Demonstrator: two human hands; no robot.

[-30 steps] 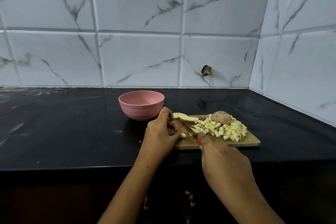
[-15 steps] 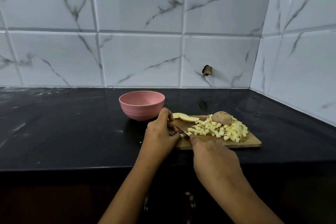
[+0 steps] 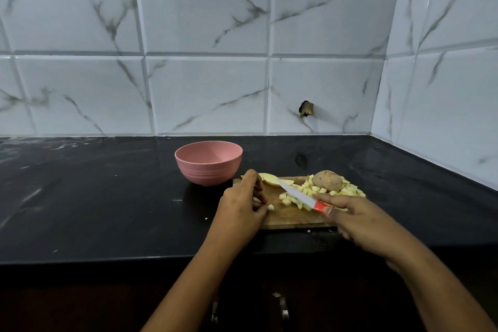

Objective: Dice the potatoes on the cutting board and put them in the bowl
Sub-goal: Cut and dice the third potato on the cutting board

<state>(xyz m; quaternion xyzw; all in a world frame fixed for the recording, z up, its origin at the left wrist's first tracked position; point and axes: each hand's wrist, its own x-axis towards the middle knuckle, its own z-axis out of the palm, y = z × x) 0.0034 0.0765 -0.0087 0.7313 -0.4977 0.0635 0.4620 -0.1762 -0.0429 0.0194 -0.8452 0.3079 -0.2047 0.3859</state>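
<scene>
A wooden cutting board lies on the black counter. On it are a pile of diced potato, an unpeeled potato at the back right and pale potato slices at the back left. My right hand grips the red handle of a knife; its blade points back-left over the dice. My left hand rests at the board's left end, fingers curled over a small potato piece. A loose cube lies by its thumb. The pink bowl stands behind, left of the board.
White marble-look tiles form the back wall and a right side wall that meets it in a corner. The black counter stretches far to the left of the bowl. Its front edge runs just below the board, with dark cabinet doors underneath.
My right hand has drawn the knife to the right, away from my left hand, and the blade now lies over the diced pile. My left hand has stayed at the board's left end.
</scene>
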